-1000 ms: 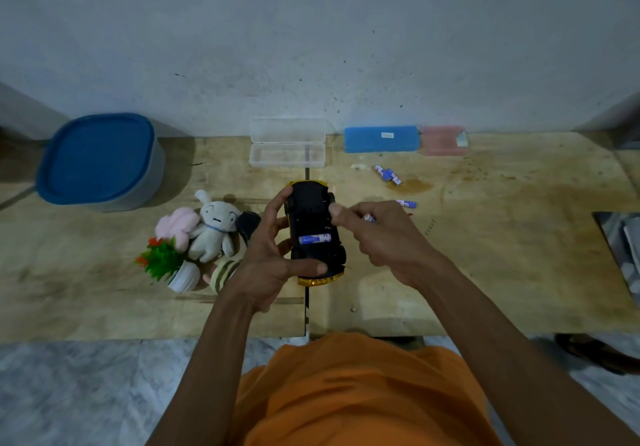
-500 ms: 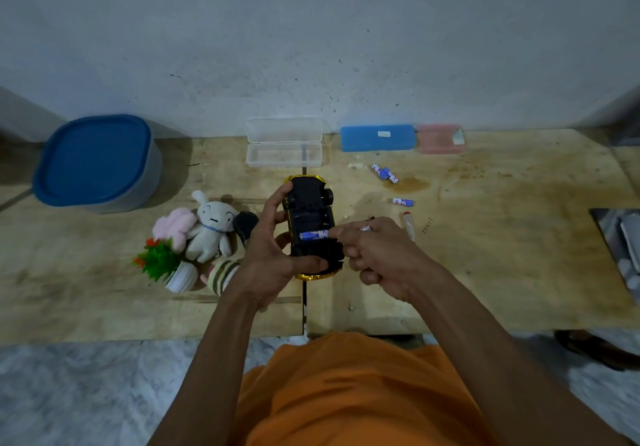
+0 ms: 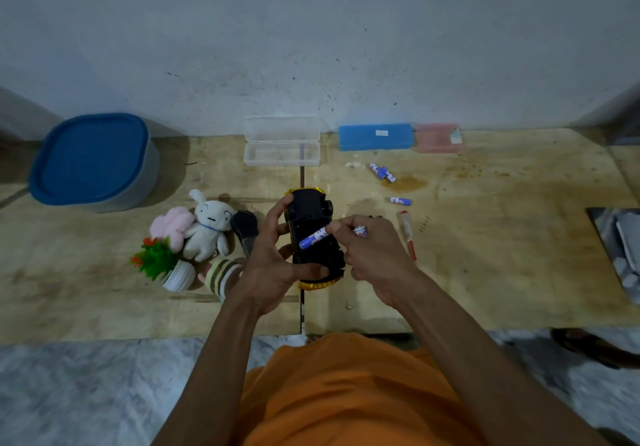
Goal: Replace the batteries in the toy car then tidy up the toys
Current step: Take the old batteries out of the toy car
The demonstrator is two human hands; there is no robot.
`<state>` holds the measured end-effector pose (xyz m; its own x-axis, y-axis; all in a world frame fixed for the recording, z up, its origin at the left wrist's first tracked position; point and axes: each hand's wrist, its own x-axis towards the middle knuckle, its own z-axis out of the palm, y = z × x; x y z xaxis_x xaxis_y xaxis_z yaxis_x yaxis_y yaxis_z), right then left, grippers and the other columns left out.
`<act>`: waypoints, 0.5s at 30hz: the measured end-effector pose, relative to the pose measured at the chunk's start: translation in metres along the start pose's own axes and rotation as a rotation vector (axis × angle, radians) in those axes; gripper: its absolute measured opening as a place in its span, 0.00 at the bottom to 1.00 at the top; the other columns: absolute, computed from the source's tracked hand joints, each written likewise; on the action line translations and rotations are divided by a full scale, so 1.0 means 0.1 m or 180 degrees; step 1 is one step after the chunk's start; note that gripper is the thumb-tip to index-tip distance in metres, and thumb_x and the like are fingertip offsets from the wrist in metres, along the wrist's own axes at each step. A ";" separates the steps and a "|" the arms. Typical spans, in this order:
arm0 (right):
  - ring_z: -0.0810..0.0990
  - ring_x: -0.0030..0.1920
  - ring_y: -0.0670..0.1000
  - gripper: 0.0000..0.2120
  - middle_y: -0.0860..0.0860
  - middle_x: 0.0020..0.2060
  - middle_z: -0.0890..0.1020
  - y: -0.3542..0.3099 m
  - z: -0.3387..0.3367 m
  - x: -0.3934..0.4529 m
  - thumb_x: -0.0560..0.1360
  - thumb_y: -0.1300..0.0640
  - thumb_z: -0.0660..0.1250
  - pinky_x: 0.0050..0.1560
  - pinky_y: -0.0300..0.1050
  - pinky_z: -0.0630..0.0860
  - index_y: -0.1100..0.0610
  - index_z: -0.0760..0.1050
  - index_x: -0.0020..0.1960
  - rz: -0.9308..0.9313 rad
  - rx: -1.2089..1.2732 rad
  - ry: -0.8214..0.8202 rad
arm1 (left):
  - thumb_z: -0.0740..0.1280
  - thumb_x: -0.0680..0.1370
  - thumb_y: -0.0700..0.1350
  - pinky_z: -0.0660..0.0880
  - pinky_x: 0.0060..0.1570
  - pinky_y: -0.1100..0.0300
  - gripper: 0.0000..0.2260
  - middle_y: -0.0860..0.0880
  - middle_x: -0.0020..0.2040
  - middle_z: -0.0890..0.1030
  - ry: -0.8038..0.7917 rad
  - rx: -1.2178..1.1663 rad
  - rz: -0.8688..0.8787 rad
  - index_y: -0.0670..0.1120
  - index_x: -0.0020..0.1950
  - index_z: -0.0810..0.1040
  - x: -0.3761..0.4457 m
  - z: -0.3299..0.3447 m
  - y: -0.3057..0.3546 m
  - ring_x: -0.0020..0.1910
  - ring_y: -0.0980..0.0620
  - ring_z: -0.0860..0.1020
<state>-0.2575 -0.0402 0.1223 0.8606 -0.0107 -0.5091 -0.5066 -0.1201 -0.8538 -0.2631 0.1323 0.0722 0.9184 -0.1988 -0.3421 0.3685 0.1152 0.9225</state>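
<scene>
Left grip: fingers and thumb curled round the toy car, which is held belly-up above the desk, yellow bumper toward the person. Right grip: thumb and forefinger pinch one blue-white battery, lying tilted across the car's black underside; a second battery pokes out between the curled fingers of the same hand. Open room: bare desk surface to the right of the hands as far as the dark tray at the right edge; the near desk edge runs just below the wrists. Close to the right hand lie a red-handled screwdriver, a single loose battery and, farther back, a cluster of batteries. Crowded on the left: white plush rabbit, pink plush, small potted plant, striped toy, and a dark object just beside the left hand. Along the wall: blue-lidded tub, clear open case, blue case, pink case. Versus half a second earlier: the battery in the car sat level in its bay; now its right end is raised under the right fingertips. Car and left hand are unchanged in position.
</scene>
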 end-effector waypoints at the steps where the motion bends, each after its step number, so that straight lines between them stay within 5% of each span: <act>1: 0.74 0.26 0.41 0.07 0.41 0.26 0.77 0.01 0.01 0.01 0.80 0.55 0.68 0.28 0.36 0.70 0.57 0.83 0.47 -0.0165 -0.0137 0.0048 | 0.80 0.59 0.26 0.81 0.54 0.42 0.54 0.44 0.69 0.72 -0.0012 -0.0045 -0.0015 0.64 0.75 0.65 0.00 0.00 0.00 0.63 0.43 0.79; 4: 0.83 0.47 0.44 0.02 0.45 0.42 0.84 0.05 0.03 0.04 0.75 0.54 0.74 0.48 0.44 0.81 0.51 0.82 0.44 -0.0458 -0.0263 0.0204 | 0.79 0.60 0.23 0.81 0.54 0.42 0.54 0.43 0.69 0.72 -0.0023 -0.0113 -0.0047 0.64 0.74 0.66 0.01 0.00 0.00 0.64 0.41 0.78; 7: 0.82 0.49 0.44 0.05 0.45 0.44 0.84 0.07 0.06 0.08 0.73 0.57 0.76 0.51 0.44 0.80 0.50 0.81 0.44 -0.0627 -0.0292 0.0283 | 0.77 0.61 0.22 0.82 0.52 0.46 0.54 0.44 0.69 0.73 -0.0044 -0.0063 -0.0006 0.64 0.75 0.65 0.00 0.02 0.00 0.62 0.44 0.80; 11: 0.84 0.46 0.46 0.07 0.48 0.46 0.85 0.09 0.09 0.13 0.74 0.58 0.75 0.49 0.43 0.81 0.52 0.81 0.52 -0.0506 -0.0146 0.0128 | 0.77 0.62 0.22 0.82 0.50 0.53 0.53 0.46 0.67 0.73 -0.0062 0.0031 -0.0014 0.62 0.76 0.64 -0.01 0.06 0.00 0.60 0.50 0.80; 15: 0.73 0.27 0.44 0.02 0.56 0.43 0.86 0.01 -0.07 0.15 0.78 0.60 0.69 0.25 0.37 0.67 0.58 0.80 0.48 -0.0010 0.0862 -0.0043 | 0.78 0.60 0.23 0.82 0.51 0.51 0.54 0.46 0.68 0.72 -0.0044 0.0052 -0.0111 0.63 0.75 0.64 0.02 0.01 -0.06 0.63 0.47 0.77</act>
<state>-0.2451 -0.0470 0.1146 0.8623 0.0028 -0.5064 -0.5010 0.1499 -0.8524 -0.2634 0.1306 0.0658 0.9030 -0.2157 -0.3716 0.3976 0.0920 0.9129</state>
